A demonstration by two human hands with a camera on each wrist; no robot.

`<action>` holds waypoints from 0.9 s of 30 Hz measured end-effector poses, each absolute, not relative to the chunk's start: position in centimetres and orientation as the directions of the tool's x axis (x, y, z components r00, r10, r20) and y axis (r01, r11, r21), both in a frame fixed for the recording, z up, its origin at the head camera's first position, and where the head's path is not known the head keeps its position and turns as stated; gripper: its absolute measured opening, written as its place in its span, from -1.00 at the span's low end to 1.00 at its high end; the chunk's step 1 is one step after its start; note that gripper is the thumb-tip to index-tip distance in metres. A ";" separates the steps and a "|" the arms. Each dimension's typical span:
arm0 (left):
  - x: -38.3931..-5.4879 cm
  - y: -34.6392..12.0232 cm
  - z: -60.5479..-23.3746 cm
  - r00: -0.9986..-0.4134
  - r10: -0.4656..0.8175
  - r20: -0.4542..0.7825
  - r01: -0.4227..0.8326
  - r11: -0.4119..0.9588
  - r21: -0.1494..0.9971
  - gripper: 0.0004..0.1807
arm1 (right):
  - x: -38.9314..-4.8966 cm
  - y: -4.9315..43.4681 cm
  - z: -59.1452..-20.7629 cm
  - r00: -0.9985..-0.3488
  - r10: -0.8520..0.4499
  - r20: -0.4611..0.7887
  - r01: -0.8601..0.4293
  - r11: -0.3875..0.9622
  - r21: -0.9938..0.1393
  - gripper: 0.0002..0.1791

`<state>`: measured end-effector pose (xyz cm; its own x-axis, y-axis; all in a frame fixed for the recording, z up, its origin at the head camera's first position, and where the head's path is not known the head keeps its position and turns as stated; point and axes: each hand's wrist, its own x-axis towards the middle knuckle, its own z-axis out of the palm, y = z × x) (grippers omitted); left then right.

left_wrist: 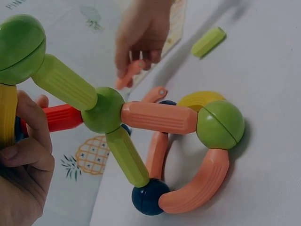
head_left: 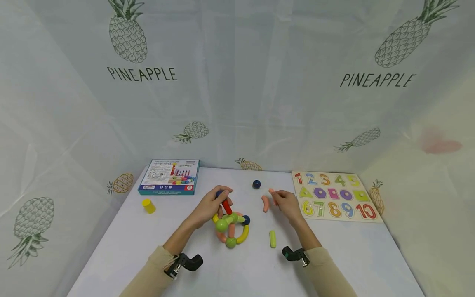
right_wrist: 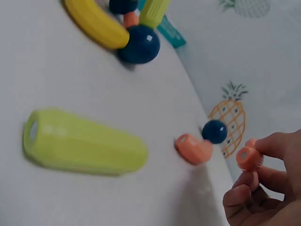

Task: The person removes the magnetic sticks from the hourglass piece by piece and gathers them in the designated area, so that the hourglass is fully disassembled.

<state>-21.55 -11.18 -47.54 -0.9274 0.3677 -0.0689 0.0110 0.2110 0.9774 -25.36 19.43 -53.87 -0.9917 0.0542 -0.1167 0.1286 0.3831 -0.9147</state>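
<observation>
My left hand (head_left: 208, 208) grips a magnetic ball-and-stick structure (left_wrist: 160, 117) near its red stick (left_wrist: 63, 117) and a yellow piece (left_wrist: 7, 113). Green and dark blue balls join its green, yellow and salmon sticks; its lower ring is close over the table. Off to the right, my right hand (head_left: 289, 205) pinches a salmon stick (right_wrist: 249, 159) between thumb and fingers, raised above the tabletop. Just left of that hand lies a curved salmon stick (head_left: 265, 203). A loose dark blue ball (head_left: 257, 184) sits farther back, and a light green stick (head_left: 273, 239) lies nearer me.
On the white table (head_left: 230, 276), a yellow cylinder (head_left: 148, 206) stands at the left, in front of a toy box (head_left: 167, 189). A wooden number and shape puzzle board (head_left: 337, 198) lies at the right. Pineapple-print cloth (head_left: 237, 103) hangs behind and along both sides.
</observation>
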 end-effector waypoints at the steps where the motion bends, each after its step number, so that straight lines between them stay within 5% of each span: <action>1: -21.5 -11.2 -47.5 -0.928 0.366 -0.070 0.010 0.212 0.977 -0.56 | -25.4 19.6 -54.1 -0.990 0.056 -0.130 0.141 0.390 -0.910 -0.45; 10: -21.5 -11.2 -47.7 -0.927 0.368 -0.074 0.006 0.211 0.978 -0.57 | -25.6 19.9 -55.6 -0.984 0.053 -0.172 0.175 0.517 -0.838 -0.50; 27: -21.7 -11.3 -47.6 -0.928 0.368 -0.066 0.017 0.219 0.976 -0.56 | -26.1 19.6 -55.9 -0.985 0.052 -0.166 0.170 0.497 -0.851 -0.56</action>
<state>-21.66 -11.26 -47.62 -0.9275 0.3678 -0.0663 0.0171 0.2189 0.9756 -26.08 19.64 -55.88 -0.9848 0.0520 -0.1660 0.1697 0.4969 -0.8510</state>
